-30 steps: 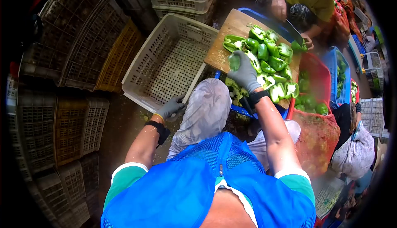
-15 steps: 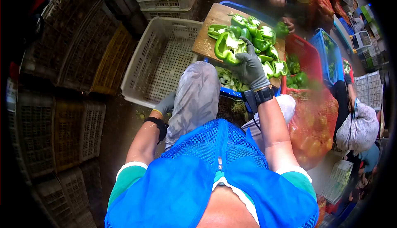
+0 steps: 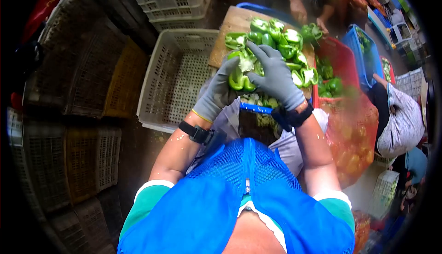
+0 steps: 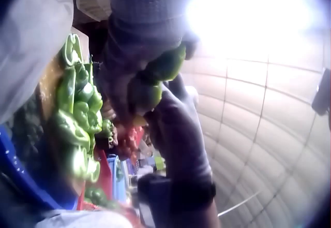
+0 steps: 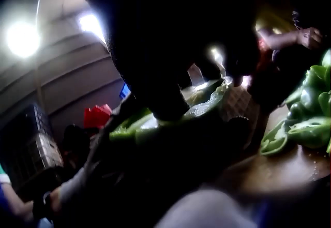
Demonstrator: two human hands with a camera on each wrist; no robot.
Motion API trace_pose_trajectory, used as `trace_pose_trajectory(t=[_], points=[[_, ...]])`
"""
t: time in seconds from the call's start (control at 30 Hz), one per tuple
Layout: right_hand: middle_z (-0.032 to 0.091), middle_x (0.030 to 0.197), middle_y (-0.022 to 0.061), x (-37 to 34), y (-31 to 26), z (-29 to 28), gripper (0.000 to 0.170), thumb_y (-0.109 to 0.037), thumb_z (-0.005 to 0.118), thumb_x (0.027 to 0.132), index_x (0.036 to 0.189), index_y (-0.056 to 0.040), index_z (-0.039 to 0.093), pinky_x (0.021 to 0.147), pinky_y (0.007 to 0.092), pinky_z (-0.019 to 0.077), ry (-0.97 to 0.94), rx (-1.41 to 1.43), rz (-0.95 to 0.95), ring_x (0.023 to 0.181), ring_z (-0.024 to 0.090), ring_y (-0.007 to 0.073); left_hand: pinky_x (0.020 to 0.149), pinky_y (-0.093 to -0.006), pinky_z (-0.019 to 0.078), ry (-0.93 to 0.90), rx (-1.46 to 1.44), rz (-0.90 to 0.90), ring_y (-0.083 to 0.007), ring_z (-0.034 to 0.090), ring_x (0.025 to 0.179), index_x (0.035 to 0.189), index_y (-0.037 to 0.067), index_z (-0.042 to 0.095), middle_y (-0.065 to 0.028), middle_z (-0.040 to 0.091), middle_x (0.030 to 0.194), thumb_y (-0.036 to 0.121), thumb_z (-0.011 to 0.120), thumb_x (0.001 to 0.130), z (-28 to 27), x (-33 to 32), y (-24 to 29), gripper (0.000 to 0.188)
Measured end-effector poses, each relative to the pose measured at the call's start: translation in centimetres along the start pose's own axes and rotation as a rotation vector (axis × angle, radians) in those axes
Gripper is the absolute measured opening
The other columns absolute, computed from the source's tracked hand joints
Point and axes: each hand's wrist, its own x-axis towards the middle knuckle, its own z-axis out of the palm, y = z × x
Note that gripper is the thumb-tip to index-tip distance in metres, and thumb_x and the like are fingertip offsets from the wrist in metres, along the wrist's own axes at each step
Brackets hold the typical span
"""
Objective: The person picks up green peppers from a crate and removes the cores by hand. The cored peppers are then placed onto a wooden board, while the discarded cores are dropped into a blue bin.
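Both gloved hands meet at a halved green pepper (image 3: 241, 81) over the near edge of the wooden board (image 3: 225, 28). The left hand (image 3: 218, 90) grips it from the left side. The right hand (image 3: 275, 76) has its fingers on the pepper's open inner side, from the right. In the left wrist view, the pepper (image 4: 168, 65) shows between the left hand (image 4: 139, 47) and the right hand (image 4: 178, 124). The right wrist view is dark, with the cut pepper (image 5: 207, 101) under the right hand's (image 5: 165, 57) fingers. Several cut peppers (image 3: 287, 51) lie on the board.
A pale plastic crate (image 3: 154, 83) stands left of the board, stacked crates (image 3: 170, 0) behind it. Blue-rimmed tub (image 3: 258, 109) with pepper scraps lies under the board. Red crate (image 3: 350, 60) and red mesh sack (image 3: 352, 134) stand right. Another person's hands (image 3: 299, 12) are across the board.
The left hand has risen from beside the knee to the pepper. The right hand, which lifted the pepper from the board area, has brought it left and nearer the body.
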Motion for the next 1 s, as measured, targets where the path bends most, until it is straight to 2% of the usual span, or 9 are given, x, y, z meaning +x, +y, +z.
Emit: trace_pose_trajectory(t=[0.1, 0.27, 0.37, 0.4, 0.43, 0.57, 0.73, 0.83, 1.0], points=[[0.059, 0.102, 0.0152, -2.2, 1.4, 2.4, 0.069, -0.017, 0.070, 0.070, 0.132, -0.0120, 0.041, 0.079, 0.0410, 0.0493, -0.189, -0.066, -0.111, 0.097, 0.057, 0.0318, 0.072, -0.0287, 0.0577, 0.150, 0.002, -0.140, -0.0159, 0.064, 0.094, 0.122, 0.007, 0.050, -0.0046, 0.062, 0.108, 0.028, 0.057, 0.092, -0.4, -0.9, -3.3, 0.037], [0.061, 0.076, 0.0163, -7.8, 2.3, 5.7, 0.054, -0.015, 0.066, 0.073, 0.122, -0.0029, 0.047, 0.060, 0.0409, 0.0506, -0.224, 0.053, -0.100, 0.067, 0.062, 0.0344, 0.071, -0.0298, 0.0572, 0.328, -0.094, -0.279, -0.0151, 0.065, 0.085, 0.116, 0.010, 0.052, -0.0036, 0.063, 0.099, 0.022, 0.062, 0.089, -2.3, -3.7, -6.5, 0.031], [0.061, 0.068, 0.0132, -9.8, 3.5, 7.4, 0.028, -0.010, 0.060, 0.079, 0.105, -0.0023, 0.056, 0.056, 0.0350, 0.0503, 0.041, 0.435, 0.217, 0.058, 0.061, 0.0272, 0.079, -0.0315, 0.0542, 0.350, -0.038, -0.359, -0.0196, 0.064, 0.092, 0.117, 0.007, 0.051, -0.0073, 0.063, 0.100, 0.012, 0.061, 0.084, -1.5, -5.5, -6.8, 0.035], [0.060, 0.064, 0.0072, -9.9, 3.8, 7.3, 0.012, -0.007, 0.052, 0.085, 0.092, -0.0020, 0.059, 0.052, 0.0274, 0.0478, 0.068, 1.028, 0.774, 0.053, 0.058, 0.0152, 0.081, -0.0321, 0.0539, 0.301, -0.031, -0.360, -0.0207, 0.064, 0.093, 0.117, 0.006, 0.051, -0.0082, 0.063, 0.101, 0.013, 0.061, 0.084, -0.2, -5.7, -6.7, 0.035], [0.058, 0.065, 0.0024, -10.2, 4.3, 7.3, 0.016, -0.005, 0.046, 0.087, 0.096, -0.0011, 0.058, 0.054, 0.0228, 0.0464, 0.101, 1.033, 0.730, 0.057, 0.055, 0.0069, 0.083, -0.0327, 0.0536, 0.247, -0.023, -0.360, -0.0217, 0.064, 0.093, 0.116, 0.006, 0.051, -0.0091, 0.063, 0.101, 0.013, 0.062, 0.084, 1.1, -5.5, -6.3, 0.035], [0.058, 0.068, 0.0018, -9.3, 4.2, 6.0, 0.021, -0.006, 0.050, 0.087, 0.104, -0.0003, 0.059, 0.056, 0.0212, 0.0453, 0.161, 1.010, 0.789, 0.059, 0.053, 0.0060, 0.084, -0.0349, 0.0542, 0.346, -0.102, -0.382, -0.0221, 0.065, 0.094, 0.117, 0.005, 0.051, -0.0113, 0.063, 0.106, 0.018, 0.062, 0.086, 0.6, -4.4, -5.8, 0.036], [0.060, 0.119, 0.0175, -8.4, 3.8, 2.5, 0.061, -0.023, 0.069, 0.075, 0.130, -0.0045, 0.049, 0.096, 0.0334, 0.0427, -0.420, 0.776, 0.393, 0.110, 0.058, 0.0256, 0.082, -0.0323, 0.0541, 0.297, 0.040, -0.356, -0.0198, 0.062, 0.098, 0.129, 0.006, 0.044, -0.0093, 0.059, 0.113, 0.023, 0.060, 0.089, -1.5, -4.0, -5.9, 0.046], [0.058, 0.112, 0.0212, -8.7, 4.3, 3.8, 0.054, -0.017, 0.069, 0.069, 0.120, -0.0045, 0.053, 0.089, 0.0396, 0.0468, -0.272, 0.506, 0.140, 0.104, 0.057, 0.0372, 0.069, -0.0276, 0.0537, 0.292, 0.281, -0.265, -0.0146, 0.062, 0.087, 0.127, 0.005, 0.039, -0.0070, 0.058, 0.102, 0.019, 0.064, 0.086, -3.2, -2.4, -7.4, 0.050], [0.057, 0.096, 0.0184, -9.9, 2.4, 5.5, 0.036, -0.010, 0.068, 0.068, 0.099, -0.0040, 0.051, 0.077, 0.0441, 0.0481, -0.125, 0.235, 0.282, 0.092, 0.057, 0.0378, 0.066, -0.0267, 0.0504, 0.473, 0.488, -0.220, -0.0156, 0.057, 0.080, 0.114, 0.008, 0.042, -0.0069, 0.054, 0.097, 0.018, 0.069, 0.081, -1.4, -2.2, -8.8, 0.044]])
